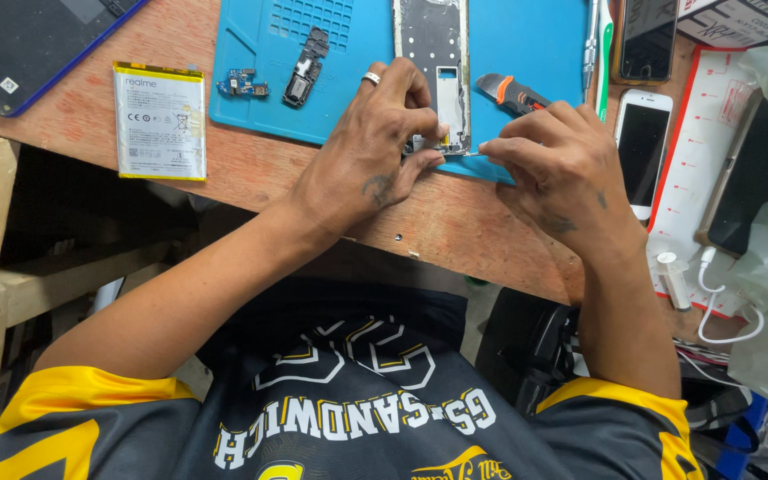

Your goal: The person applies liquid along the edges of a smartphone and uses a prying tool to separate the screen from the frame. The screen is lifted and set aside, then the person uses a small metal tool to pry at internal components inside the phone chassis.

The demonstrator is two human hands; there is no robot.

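The left hand (368, 151) presses its fingers down on the lower end of the opened phone (434, 71), which lies on the blue mat (526, 53) with its long axis running away from the person, top end pointing off the far edge of view; the right hand (562, 164) pinches a thin tool (471, 155), tip at the phone's near edge; a slip could likely gouge the board or nick a finger, since the grip sits tight and close; the battery (160, 122) lies apart on the wooden table (455, 222).
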